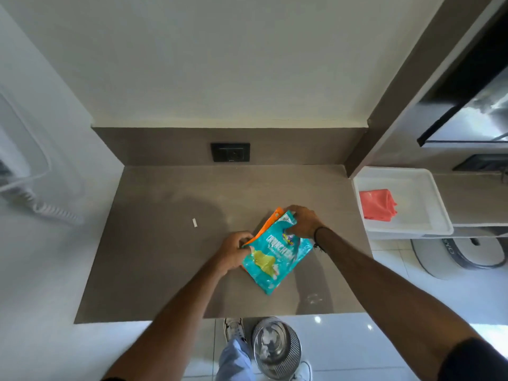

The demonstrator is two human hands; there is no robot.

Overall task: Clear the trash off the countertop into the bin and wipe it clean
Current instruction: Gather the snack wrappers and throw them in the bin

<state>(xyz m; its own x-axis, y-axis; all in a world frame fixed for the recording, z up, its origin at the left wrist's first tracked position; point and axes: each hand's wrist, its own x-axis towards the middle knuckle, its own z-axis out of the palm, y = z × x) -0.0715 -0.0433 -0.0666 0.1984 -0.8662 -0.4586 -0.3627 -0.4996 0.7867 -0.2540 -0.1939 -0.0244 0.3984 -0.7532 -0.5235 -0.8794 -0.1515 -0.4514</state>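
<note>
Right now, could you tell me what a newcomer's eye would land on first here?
The teal snack bag, held by both hands near the middle of the countertop, with an orange wrapper behind it. Next the red cloth in the white tray at right, then the steel bin on the floor below.

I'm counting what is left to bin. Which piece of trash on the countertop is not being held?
The small white scrap, lying alone left of both hands. The teal packet and orange packet are gripped by the left hand and right hand.

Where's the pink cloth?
The pink cloth lies in the white tray, on the right of the head view, beside the countertop.
</note>
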